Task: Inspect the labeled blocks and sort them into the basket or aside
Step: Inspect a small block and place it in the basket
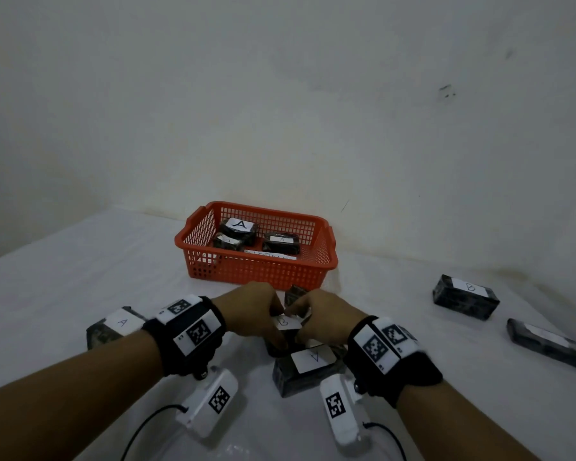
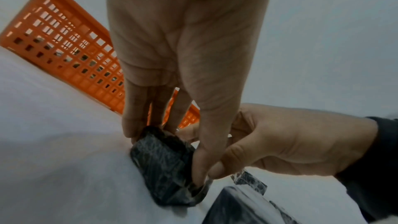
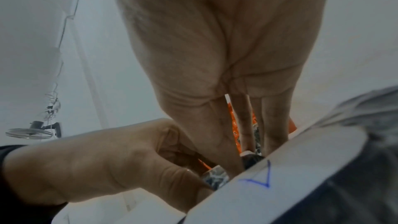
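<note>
Both hands meet at the table's middle over a dark wrapped block with a white "B" label [image 1: 284,322]. My left hand [image 1: 275,327] grips it from the left; in the left wrist view its fingers and thumb clamp the block [image 2: 163,164] at its two ends. My right hand [image 1: 301,322] pinches the same block from the right. The block rests on or just above the white table. The orange basket [image 1: 263,272] stands right behind the hands and holds three dark blocks, two of them showing "A" labels [image 1: 240,224].
A block labelled "A" [image 1: 308,369] lies just in front of the hands, and another "A" block [image 1: 115,327] sits behind my left wrist. At the right lie a "B" block [image 1: 464,296] and a further dark block [image 1: 546,342]. A wall rises behind the basket.
</note>
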Available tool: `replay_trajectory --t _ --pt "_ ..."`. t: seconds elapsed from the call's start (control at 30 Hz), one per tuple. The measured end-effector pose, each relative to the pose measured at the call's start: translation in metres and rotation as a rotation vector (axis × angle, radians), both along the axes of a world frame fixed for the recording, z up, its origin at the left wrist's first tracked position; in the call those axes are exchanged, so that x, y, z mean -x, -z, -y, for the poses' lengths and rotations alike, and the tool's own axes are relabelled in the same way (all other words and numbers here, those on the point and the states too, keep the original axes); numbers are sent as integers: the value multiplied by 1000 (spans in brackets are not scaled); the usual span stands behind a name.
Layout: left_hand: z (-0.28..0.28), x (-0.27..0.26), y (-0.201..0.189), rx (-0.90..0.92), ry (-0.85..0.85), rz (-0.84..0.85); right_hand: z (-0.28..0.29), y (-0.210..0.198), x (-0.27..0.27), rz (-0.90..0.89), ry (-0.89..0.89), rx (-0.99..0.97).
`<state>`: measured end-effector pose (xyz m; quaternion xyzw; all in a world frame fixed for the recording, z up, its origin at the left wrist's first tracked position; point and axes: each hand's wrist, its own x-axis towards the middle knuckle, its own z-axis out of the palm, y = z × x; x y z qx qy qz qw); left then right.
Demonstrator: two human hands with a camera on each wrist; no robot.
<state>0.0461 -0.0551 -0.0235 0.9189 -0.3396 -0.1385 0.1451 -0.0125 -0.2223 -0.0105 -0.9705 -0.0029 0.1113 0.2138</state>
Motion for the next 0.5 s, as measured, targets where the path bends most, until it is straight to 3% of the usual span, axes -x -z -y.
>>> replay_trajectory --t 0.2,0.33,0.5 --pt "-15 -9 -3 191 -14 -50 4 5 -6 64 -18 -143" --pt "-27 -16 -7 336 -31 -108 5 3 -5 136 -10 -346" --pt "-39 -20 -14 673 -48 -333 2 -7 -3 241 58 -645"
